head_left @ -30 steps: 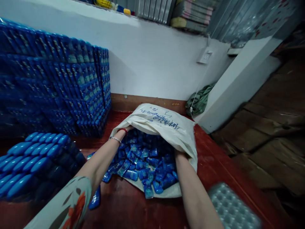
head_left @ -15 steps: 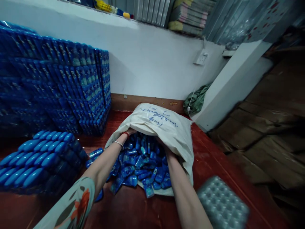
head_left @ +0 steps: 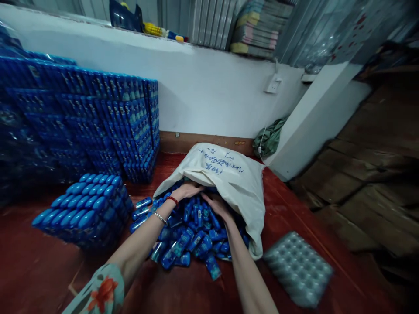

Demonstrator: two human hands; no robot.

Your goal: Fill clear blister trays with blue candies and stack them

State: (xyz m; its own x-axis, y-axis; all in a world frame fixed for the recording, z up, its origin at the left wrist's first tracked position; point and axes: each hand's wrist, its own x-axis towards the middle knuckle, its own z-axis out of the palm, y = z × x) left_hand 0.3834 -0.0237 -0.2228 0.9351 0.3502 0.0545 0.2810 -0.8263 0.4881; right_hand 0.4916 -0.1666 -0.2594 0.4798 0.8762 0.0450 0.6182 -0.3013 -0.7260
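A white sack point(head_left: 234, 179) with blue handwriting lies on its side, its mouth facing me. Small blue bottles point(head_left: 196, 224) spill from it in a loose heap onto the red surface. At the sack's mouth, under the upper flap, my left hand point(head_left: 187, 190) rests over the bottles with its fingers stretched out. Close beside it, my right hand point(head_left: 216, 206) reaches in from the right, fingers extended among the bottles and partly in shadow. Neither hand visibly grips a bottle. The fingertips of the two hands nearly meet.
A block of stacked blue bottles point(head_left: 88, 205) stands at left, before a taller wrapped stack point(head_left: 108, 117) along the white wall point(head_left: 209, 91). A grey dimpled tray point(head_left: 299, 268) lies at right. Brown cartons point(head_left: 360, 192) and a slanted white post point(head_left: 317, 117) are beyond it.
Both hands have come out from deeper inside the sack toward its mouth and nearer each other. More bottles now lie toward the front. The view has shifted slightly left.
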